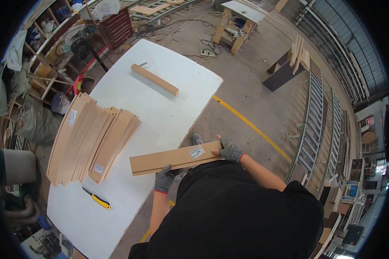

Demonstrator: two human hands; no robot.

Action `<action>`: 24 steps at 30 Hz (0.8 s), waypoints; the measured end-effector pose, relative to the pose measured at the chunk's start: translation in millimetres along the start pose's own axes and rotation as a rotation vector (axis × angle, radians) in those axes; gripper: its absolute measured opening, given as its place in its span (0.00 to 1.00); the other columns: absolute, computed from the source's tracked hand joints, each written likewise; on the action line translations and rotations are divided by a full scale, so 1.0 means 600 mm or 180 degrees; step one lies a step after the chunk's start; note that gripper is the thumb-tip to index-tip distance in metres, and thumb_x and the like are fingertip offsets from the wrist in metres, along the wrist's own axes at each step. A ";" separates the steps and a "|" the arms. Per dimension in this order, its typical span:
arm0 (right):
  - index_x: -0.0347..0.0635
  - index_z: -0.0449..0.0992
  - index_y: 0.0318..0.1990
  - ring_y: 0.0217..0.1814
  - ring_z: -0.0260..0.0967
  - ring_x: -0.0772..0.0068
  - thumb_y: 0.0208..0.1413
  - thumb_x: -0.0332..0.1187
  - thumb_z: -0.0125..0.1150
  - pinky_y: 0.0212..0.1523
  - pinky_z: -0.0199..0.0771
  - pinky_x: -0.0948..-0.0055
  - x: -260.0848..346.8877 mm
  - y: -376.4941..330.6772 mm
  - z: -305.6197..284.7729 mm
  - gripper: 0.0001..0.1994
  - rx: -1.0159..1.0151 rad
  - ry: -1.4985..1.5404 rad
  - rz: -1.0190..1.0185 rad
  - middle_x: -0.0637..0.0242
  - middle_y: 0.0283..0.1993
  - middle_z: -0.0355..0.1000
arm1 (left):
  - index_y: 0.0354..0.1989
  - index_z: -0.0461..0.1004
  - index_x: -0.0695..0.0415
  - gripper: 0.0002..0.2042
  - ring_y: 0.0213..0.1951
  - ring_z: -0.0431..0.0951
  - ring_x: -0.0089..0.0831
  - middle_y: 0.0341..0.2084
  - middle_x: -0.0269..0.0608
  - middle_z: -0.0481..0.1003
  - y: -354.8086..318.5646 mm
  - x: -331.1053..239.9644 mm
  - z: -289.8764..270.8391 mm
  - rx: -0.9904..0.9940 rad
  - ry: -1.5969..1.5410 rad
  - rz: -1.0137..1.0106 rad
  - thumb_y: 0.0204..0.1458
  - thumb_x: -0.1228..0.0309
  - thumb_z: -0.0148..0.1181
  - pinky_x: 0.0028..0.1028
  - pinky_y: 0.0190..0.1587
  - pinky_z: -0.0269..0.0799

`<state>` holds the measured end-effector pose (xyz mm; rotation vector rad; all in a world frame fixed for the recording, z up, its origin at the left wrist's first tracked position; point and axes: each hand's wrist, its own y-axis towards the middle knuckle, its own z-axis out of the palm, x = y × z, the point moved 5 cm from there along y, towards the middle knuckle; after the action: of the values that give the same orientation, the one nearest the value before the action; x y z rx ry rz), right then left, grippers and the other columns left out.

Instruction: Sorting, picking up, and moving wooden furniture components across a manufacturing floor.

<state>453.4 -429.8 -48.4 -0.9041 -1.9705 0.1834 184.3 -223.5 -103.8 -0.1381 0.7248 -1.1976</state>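
Observation:
A long tan wooden board (160, 162) with a white printed label (196, 151) is held in front of my body, its left end over the white table. My left hand (163, 178), in a grey glove with a red cuff, grips its near edge towards the left. On the board's right end is my right hand (231, 151), gloved the same way, with fingertips bare and the thumb on the top face. Several similar boards (75, 142) lie side by side in a row on the table at the left. A yellow utility knife (100, 201) rests nearer me.
The white table (160, 116) bears a squared wooden bar (154, 80) at its far side. A black fan (83, 46) and cluttered shelves stand left. Roller conveyors (312, 121) run along the right. Farther off are a dark box with wood strips (285, 71) and a small workbench (245, 11).

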 end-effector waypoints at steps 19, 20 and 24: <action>0.36 0.81 0.46 0.50 0.78 0.54 0.60 0.58 0.53 0.53 0.74 0.59 -0.406 0.028 -0.107 0.29 -0.0398 0.2543 0.2024 0.52 0.47 0.79 | 0.58 0.71 0.62 0.23 0.49 0.79 0.36 0.50 0.45 0.76 0.083 0.263 0.309 -0.0343 0.3165 0.0416 0.54 0.72 0.68 0.34 0.53 0.77; 0.36 0.81 0.46 0.50 0.78 0.54 0.60 0.58 0.53 0.53 0.74 0.59 -0.449 0.043 -0.111 0.29 -0.0348 0.2547 0.2023 0.52 0.47 0.79 | 0.57 0.74 0.61 0.22 0.48 0.79 0.34 0.48 0.43 0.78 0.087 0.290 0.364 -0.0288 0.3269 0.0430 0.54 0.68 0.69 0.34 0.53 0.75; 0.42 0.79 0.35 0.33 0.79 0.58 0.58 0.53 0.52 0.36 0.78 0.55 -0.535 0.075 -0.141 0.22 0.0279 0.3211 0.2349 0.57 0.36 0.78 | 0.59 0.73 0.61 0.22 0.51 0.78 0.35 0.50 0.44 0.78 0.094 0.406 0.371 0.0423 0.5267 0.1454 0.57 0.66 0.65 0.35 0.57 0.73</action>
<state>639.9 -627.8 -243.3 -1.2950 -0.6580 0.1754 399.9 -476.9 -65.2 1.2109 1.9347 -0.6963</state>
